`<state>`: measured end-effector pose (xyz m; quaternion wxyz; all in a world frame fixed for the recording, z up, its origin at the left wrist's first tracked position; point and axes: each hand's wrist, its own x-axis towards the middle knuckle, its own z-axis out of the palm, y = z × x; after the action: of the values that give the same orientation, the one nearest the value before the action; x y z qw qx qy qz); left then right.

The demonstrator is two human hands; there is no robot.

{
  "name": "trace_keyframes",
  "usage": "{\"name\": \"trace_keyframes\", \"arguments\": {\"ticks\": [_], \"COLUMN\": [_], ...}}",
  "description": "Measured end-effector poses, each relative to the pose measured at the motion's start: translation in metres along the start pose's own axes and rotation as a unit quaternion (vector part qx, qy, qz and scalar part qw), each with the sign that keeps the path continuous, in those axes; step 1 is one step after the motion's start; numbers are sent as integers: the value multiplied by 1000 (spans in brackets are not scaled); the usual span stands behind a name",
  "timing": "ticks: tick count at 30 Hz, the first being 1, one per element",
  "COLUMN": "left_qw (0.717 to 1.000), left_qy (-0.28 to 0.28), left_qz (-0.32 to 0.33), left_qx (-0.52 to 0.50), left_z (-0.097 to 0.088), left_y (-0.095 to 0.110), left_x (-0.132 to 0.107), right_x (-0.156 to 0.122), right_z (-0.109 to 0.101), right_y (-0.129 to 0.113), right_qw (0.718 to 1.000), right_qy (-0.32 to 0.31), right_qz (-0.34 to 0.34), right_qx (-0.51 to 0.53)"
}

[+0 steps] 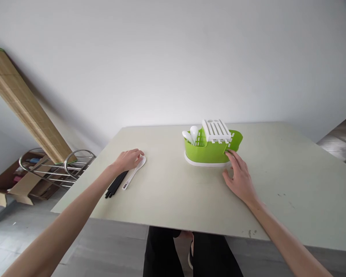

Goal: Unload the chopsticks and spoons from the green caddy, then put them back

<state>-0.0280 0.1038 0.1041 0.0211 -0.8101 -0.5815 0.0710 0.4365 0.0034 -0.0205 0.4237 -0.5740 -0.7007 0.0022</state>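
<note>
A green cutlery holder (210,150) with a white slotted lid (216,130) and white base stands mid-table. Two white spoons (192,134) stick up from its left compartment. My right hand (239,175) lies open on the table, fingertips touching the holder's right front side. My left hand (129,159) rests curled over the bowl of a white spoon (132,175) that lies flat on the table. Black chopsticks (115,184) lie just left of that spoon, partly under my wrist.
The pale table (291,184) stands against a white wall. On the floor at left are a metal wire rack (57,169), an open cardboard box (5,188) and a leaning bamboo mat (23,104). My dark-trousered legs (190,250) show under the near edge.
</note>
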Motion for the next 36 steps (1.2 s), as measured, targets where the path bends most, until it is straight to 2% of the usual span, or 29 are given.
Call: {"name": "trace_keyframes", "arguments": {"ticks": [2, 4, 6, 8, 10, 12, 16, 21, 25, 30, 36], "left_qw": [998, 991, 980, 963, 945, 938, 962, 978, 974, 971, 979], "left_qy": [57, 124, 176, 215, 228, 221, 181, 143, 161, 203, 178], "left_qz": [17, 49, 80, 82, 56, 33, 36, 32, 35, 38, 16], "left_qx": [18, 13, -43, -139, -228, -264, -202, -148, -153, -118, -101], "left_z": [-6, -14, -22, -30, -37, -43, -56, -70, -72, -74, -80], "left_y": [10, 30, 59, 93, 125, 152, 184, 205, 213, 211, 200], "left_x": [5, 13, 24, 38, 54, 72, 105, 129, 130, 123, 116], "right_x": [0, 1, 1, 1, 1, 1, 3, 5, 6, 7, 7], "right_z": [0, 1, 1, 2, 3, 5, 9, 12, 11, 9, 8], "right_y": [0, 0, 0, -1, -1, -2, -1, 1, -1, -4, -3], "right_qw": [1000, 1000, 1000, 1000, 1000, 1000, 1000, 1000, 1000, 1000, 1000], "right_qy": [1, 2, 3, 5, 5, 5, 12, 15, 13, 11, 10], "right_qz": [-2, 0, 4, 6, 9, 11, 5, 7, 11, 14, 15], "right_qx": [1, -1, -1, 1, 3, 4, 6, 13, 19, 21, 25]}}
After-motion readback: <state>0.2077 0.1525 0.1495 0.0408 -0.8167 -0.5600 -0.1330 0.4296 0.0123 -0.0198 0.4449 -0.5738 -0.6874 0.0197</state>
